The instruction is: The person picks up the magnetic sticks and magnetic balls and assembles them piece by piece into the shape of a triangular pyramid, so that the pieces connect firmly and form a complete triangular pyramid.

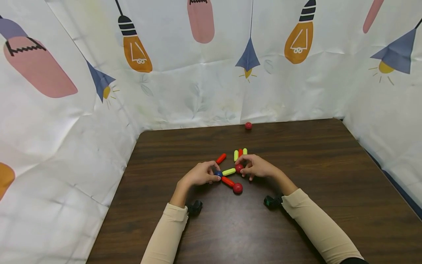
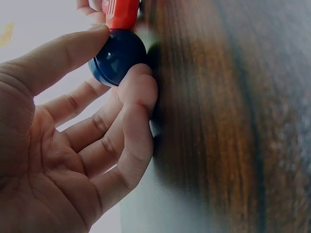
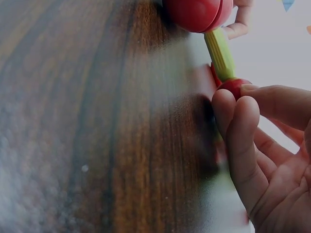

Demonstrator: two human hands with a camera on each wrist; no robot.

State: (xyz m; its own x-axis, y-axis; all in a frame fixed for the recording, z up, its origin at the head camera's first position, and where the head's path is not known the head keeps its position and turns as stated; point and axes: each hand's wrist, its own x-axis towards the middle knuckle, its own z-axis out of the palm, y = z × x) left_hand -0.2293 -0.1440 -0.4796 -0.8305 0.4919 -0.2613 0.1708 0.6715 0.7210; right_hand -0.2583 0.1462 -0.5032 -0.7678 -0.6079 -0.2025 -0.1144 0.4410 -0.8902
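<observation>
My left hand (image 1: pixel 202 173) pinches a blue ball (image 2: pixel 119 56) between thumb and fingers. From this ball a yellow-green rod (image 1: pixel 229 171) runs to a red ball (image 1: pixel 239 168), which my right hand (image 1: pixel 258 167) pinches between thumb and fingers. A red rod (image 1: pixel 228 181) also reaches from the blue ball toward the front right, with another red ball (image 1: pixel 237 188) at its far end. In the right wrist view, the yellow-green rod (image 3: pixel 221 56) meets the pinched red ball (image 3: pixel 234 86). Both hands stay low over the dark wooden table (image 1: pixel 230 231).
Behind the hands lie a loose red rod (image 1: pixel 221 158) and a group of rods: a yellow-green rod (image 1: pixel 236 155), a red rod (image 1: pixel 240 152) and another yellow-green rod (image 1: pixel 245 151). A single red ball (image 1: pixel 248 125) sits by the back edge, near a patterned white curtain (image 1: pixel 211 88).
</observation>
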